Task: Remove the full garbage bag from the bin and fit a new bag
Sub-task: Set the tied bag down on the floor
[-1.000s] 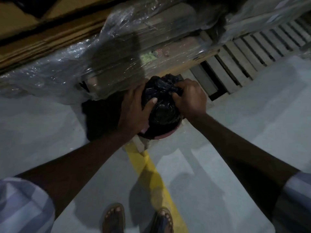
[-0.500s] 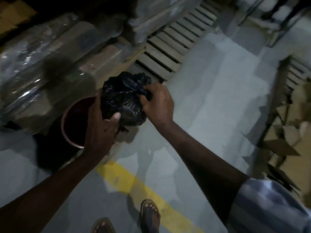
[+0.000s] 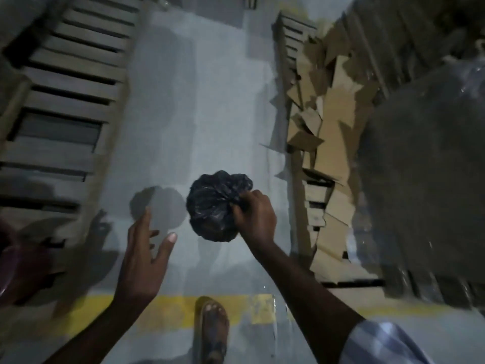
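The right hand (image 3: 256, 218) pinched the black garbage bag's (image 3: 214, 206) gathered neck; the left hand (image 3: 143, 254) was spread, empty. The bin (image 3: 10, 264) blurred, cropped at left edge.

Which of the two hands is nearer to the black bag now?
Right. The right hand grips the bag by its gathered top. The left hand is open, apart from the bag, to its lower left.
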A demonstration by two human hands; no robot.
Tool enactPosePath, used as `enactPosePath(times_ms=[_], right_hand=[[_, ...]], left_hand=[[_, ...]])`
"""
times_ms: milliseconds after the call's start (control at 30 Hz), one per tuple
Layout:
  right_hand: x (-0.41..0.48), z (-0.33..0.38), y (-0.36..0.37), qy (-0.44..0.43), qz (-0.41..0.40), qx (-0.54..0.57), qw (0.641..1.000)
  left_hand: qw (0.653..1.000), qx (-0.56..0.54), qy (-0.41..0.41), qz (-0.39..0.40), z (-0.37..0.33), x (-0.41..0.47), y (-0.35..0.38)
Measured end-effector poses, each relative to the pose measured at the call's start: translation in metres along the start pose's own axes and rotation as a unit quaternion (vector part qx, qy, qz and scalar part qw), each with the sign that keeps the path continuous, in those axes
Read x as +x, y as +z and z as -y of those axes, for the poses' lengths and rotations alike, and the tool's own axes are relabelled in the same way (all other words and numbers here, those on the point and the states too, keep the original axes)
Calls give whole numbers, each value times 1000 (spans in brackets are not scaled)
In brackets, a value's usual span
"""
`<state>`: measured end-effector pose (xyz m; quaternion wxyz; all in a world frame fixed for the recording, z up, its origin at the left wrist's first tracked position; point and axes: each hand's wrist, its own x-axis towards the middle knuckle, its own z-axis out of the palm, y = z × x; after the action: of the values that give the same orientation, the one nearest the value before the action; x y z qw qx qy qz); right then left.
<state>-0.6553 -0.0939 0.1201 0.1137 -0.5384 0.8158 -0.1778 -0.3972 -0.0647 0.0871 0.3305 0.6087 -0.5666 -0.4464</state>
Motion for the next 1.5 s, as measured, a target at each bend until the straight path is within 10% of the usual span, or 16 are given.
enactPosePath(times_ms=[633, 1500], right_hand=[[-50, -317, 61, 363, 21, 3, 932], [-66, -378, 102, 438, 66, -22, 896]], left_hand=[[972, 80, -38, 218, 48, -40, 180], [955, 141, -15, 260, 45, 16, 219]])
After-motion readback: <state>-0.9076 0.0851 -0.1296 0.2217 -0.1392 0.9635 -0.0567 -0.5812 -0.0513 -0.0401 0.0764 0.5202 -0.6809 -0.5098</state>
